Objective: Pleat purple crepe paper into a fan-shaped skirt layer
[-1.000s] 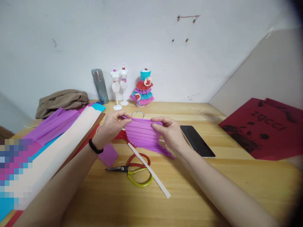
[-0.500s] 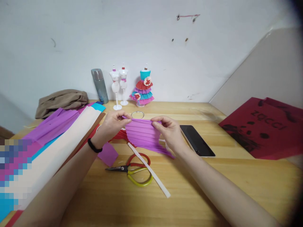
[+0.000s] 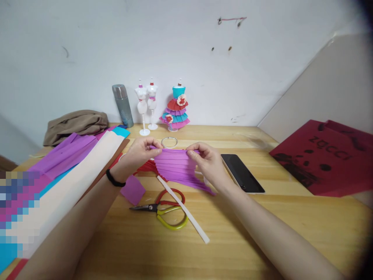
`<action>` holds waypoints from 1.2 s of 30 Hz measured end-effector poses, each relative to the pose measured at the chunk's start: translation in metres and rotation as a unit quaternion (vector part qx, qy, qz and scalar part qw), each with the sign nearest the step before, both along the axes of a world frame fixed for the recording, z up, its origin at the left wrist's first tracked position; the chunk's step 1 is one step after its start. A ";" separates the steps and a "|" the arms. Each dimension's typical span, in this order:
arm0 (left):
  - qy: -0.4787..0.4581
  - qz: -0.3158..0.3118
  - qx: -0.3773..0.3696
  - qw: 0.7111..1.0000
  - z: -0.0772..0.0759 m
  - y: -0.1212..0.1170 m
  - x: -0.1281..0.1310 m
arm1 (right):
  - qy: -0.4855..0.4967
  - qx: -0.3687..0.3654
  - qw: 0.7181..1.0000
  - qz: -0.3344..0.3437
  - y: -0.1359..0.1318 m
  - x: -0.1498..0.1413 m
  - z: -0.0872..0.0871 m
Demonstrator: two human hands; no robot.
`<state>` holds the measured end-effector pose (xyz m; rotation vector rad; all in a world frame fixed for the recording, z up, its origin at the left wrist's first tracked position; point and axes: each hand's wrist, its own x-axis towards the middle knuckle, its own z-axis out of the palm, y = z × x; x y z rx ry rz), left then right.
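A pleated sheet of purple crepe paper (image 3: pixel 176 165) hangs between my hands, its folds running crosswise. My left hand (image 3: pixel 140 152) pinches the upper left corner between thumb and fingers. At the upper right, my right hand (image 3: pixel 207 160) grips the same sheet, thumb in front. Below it on the table lie scissors (image 3: pixel 171 210) with one red and one yellow handle. A narrow white strip (image 3: pixel 189 217) rests across them. Near my left wrist is a small purple paper piece (image 3: pixel 133 190), and red pleated paper (image 3: pixel 147 167) shows partly behind the purple sheet.
Coloured paper sheets (image 3: pixel 78 175) cover the left side, with brown cloth (image 3: pixel 76 125) behind. A flask (image 3: pixel 122 107), two white mannequins (image 3: pixel 142 107) and one dressed mannequin (image 3: pixel 177 111) stand along the wall. A metal ring (image 3: pixel 169 147), a phone (image 3: pixel 243 174) and a red bag (image 3: pixel 323 163) are also there.
Both hands keep hold of the purple crepe paper in nearly the same place. Its top edge has shifted very slightly, and the left wrist has edged a little leftward.
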<state>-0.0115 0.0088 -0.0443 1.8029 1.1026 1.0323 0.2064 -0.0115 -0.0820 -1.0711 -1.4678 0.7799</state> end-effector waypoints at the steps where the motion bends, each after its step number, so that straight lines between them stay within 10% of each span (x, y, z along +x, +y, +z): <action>1: 0.004 0.000 0.001 1.000 0.000 0.000 0.000 | -0.005 0.002 1.000 0.001 -0.001 0.000 0.001; 11: 0.065 -0.027 0.116 0.991 -0.011 0.003 0.000 | -0.074 0.031 0.997 0.005 -0.005 -0.001 0.003; 18: 0.218 -0.029 0.359 0.907 -0.008 -0.010 0.013 | -0.129 0.062 0.990 0.004 -0.013 -0.006 0.005; 25: 0.274 -0.020 0.430 0.860 -0.011 -0.011 0.018 | -0.150 0.068 0.986 0.004 -0.018 -0.009 0.009; 36: 0.183 -0.032 0.338 0.923 -0.015 -0.006 0.013 | -0.149 0.073 0.986 0.008 -0.016 -0.008 0.007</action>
